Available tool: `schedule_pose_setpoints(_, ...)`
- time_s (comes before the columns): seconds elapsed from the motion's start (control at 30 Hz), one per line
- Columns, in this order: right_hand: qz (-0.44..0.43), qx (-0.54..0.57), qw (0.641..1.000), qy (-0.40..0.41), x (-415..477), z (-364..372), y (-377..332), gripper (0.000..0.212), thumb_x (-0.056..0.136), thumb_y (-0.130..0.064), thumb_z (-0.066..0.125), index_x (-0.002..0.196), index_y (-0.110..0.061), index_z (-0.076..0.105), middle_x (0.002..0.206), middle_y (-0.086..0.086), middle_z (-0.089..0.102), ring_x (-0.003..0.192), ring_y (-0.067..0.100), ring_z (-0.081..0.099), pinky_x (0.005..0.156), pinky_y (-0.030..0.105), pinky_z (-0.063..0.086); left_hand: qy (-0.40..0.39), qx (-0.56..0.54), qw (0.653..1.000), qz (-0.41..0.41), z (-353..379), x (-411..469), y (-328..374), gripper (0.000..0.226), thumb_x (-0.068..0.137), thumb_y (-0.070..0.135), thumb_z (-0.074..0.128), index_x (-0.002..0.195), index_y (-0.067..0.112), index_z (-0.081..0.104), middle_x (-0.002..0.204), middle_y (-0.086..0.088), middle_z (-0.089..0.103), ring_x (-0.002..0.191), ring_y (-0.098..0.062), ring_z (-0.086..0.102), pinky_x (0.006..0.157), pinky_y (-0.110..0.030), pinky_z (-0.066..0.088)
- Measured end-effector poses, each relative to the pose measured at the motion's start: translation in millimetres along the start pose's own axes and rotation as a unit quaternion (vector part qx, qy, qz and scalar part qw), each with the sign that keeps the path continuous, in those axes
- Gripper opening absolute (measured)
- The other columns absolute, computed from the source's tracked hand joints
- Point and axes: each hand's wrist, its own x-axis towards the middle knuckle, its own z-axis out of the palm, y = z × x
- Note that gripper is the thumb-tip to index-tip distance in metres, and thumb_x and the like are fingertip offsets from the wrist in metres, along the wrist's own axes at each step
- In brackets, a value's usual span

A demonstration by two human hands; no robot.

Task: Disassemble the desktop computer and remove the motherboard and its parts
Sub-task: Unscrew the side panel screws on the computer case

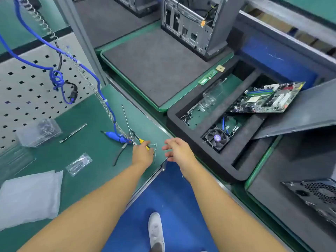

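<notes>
Motherboard (267,99) propped aslant on foam tray (200,155) rim, liable to slide off; left of tray, my left hand (142,152) covers yellow-handled tool (142,141), grip untellable, my right hand (179,150) spread, empty.

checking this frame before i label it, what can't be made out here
- head view: the back of the left hand hides its fingers, so whether they grip the yellow-handled tool cannot be told
- head view: small dark parts in the foam tray are too small to name
- head view: the computer case at lower right is cut off by the frame edge
- head view: the clear box has blurred contents
</notes>
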Motion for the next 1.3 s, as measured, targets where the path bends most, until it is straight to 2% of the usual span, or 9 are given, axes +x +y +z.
schedule_pose_setpoints(0.13,0.018,-0.009,1.0,0.014,9.8,5.9,1.3,0.015,0.099,-0.022,0.05,0.099,-0.018,0.064,0.089,0.0,0.07,0.069,0.015,0.057,0.063,0.026,0.05,-0.025,0.054,0.998,-0.009,3.6,17.9,-2.9,0.038,0.1,0.023,0.052,0.137,0.013,0.057,0.135,-0.022,0.045,0.109,-0.033,0.056,0.094,-0.032,0.046)
schedule_pose_setpoints(0.37,0.03,-0.004,1.0,0.005,2.4,13.4,8.6,0.015,0.1,-0.024,0.05,0.101,-0.017,0.063,0.089,-0.001,0.071,0.073,0.017,0.058,0.068,0.03,0.051,-0.014,0.072,0.997,-0.038,9.0,20.8,-2.5,0.019,0.092,0.019,0.066,0.104,0.01,0.055,0.115,-0.013,0.046,0.083,-0.034,0.058,0.079,-0.04,0.052)
schedule_pose_setpoints(0.5,0.012,-0.028,1.0,0.001,-10.0,8.1,5.0,0.015,0.1,-0.027,0.05,0.102,-0.018,0.062,0.091,-0.003,0.071,0.073,0.015,0.058,0.07,0.03,0.051,0.006,-0.025,1.0,0.014,4.9,3.2,7.0,0.018,0.085,0.011,0.071,0.093,0.013,0.054,0.1,-0.009,0.059,0.079,-0.028,0.056,0.069,-0.032,0.044)
schedule_pose_setpoints(0.67,-0.032,-0.025,0.997,0.059,-35.2,-16.8,-10.5,0.013,0.097,-0.032,0.054,0.104,-0.023,0.061,0.1,-0.006,0.067,0.079,0.011,0.063,0.061,0.02,0.048,-0.138,-0.253,0.951,0.114,-7.6,-61.6,49.1,0.019,0.081,0.018,0.072,0.095,0.024,0.061,0.096,-0.007,0.071,0.068,-0.032,0.065,0.062,-0.046,0.054)
schedule_pose_setpoints(0.83,-0.064,-0.004,0.99,0.125,-71.0,-60.1,-29.1,0.026,0.098,-0.037,0.054,0.121,-0.024,0.052,0.116,-0.005,0.062,0.095,0.007,0.063,0.059,0.016,0.047,-0.168,-0.313,0.918,0.178,-2.7,-108.7,99.9,0.029,0.083,0.004,0.074,0.103,0.02,0.061,0.099,0.005,0.074,0.077,-0.02,0.072,0.067,-0.032,0.059)
schedule_pose_setpoints(0.93,-0.093,-0.024,0.984,0.147,-105.5,-100.2,-28.2,0.021,0.102,-0.033,0.047,0.11,-0.017,0.059,0.104,0.002,0.069,0.087,0.014,0.066,0.066,0.028,0.056,-0.244,-0.289,0.897,0.228,13.6,-135.1,130.5,0.039,0.084,-0.001,0.073,0.115,0.019,0.058,0.106,-0.003,0.075,0.091,-0.021,0.072,0.077,-0.035,0.06)
schedule_pose_setpoints(1.03,-0.116,-0.048,0.967,0.22,-145.6,-146.8,-17.1,0.028,0.104,-0.035,0.044,0.111,-0.014,0.061,0.102,0.006,0.068,0.092,0.021,0.063,0.072,0.029,0.048,-0.292,-0.249,0.88,0.278,40.6,-168.9,163.0,0.04,0.082,0.006,0.078,0.109,0.034,0.068,0.105,0.0,0.076,0.097,-0.017,0.073,0.075,-0.023,0.058)
schedule_pose_setpoints(1.13,-0.124,-0.015,0.952,0.28,-188.3,-196.2,1.5,0.025,0.104,-0.033,0.043,0.109,-0.016,0.061,0.098,-0.001,0.066,0.086,0.015,0.06,0.069,0.024,0.046,-0.317,-0.203,0.868,0.325,75.8,-206.8,194.8,0.033,0.08,0.016,0.081,0.102,0.038,0.07,0.098,0.002,0.076,0.092,-0.015,0.073,0.072,-0.023,0.058)
schedule_pose_setpoints(1.3,-0.108,0.047,0.932,0.343,-256.9,-274.0,42.4,0.021,0.104,-0.032,0.045,0.102,-0.018,0.06,0.094,0.0,0.068,0.077,0.015,0.062,0.074,0.036,0.054,-0.321,-0.114,0.853,0.396,140.9,-263.3,246.7,0.03,0.078,0.017,0.084,0.099,0.029,0.066,0.086,0.002,0.071,0.081,-0.012,0.068,0.075,-0.019,0.054)
